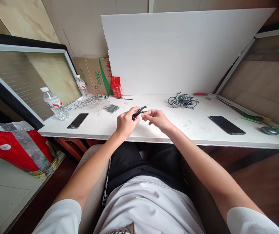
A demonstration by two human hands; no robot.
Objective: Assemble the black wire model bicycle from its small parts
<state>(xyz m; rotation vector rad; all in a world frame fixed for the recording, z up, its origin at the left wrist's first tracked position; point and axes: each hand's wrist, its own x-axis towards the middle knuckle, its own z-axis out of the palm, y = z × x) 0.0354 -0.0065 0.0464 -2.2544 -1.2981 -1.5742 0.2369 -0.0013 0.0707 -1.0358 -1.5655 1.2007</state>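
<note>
Above the front of the white table (154,133), my left hand (125,123) is closed around a black, slender, many-edged piece (139,112) that sticks up between thumb and fingers. Its exact kind is too small to tell. Close on its right, my right hand (158,119) pinches thumb and forefinger together at the piece's side. A thin dark bit shows by those fingertips, but I cannot make out what they grip. Farther back to the right stand small model bicycles (182,100), one with a green frame. A clear bag of small dark parts (111,108) lies left of my hands.
Thin dark part frames (86,102) are spread at the back left, near a water bottle (56,105) and a red box (116,86). Phones lie at left (78,121) and right (227,124). A computer mouse (270,130) sits far right. A white board (183,52) stands behind.
</note>
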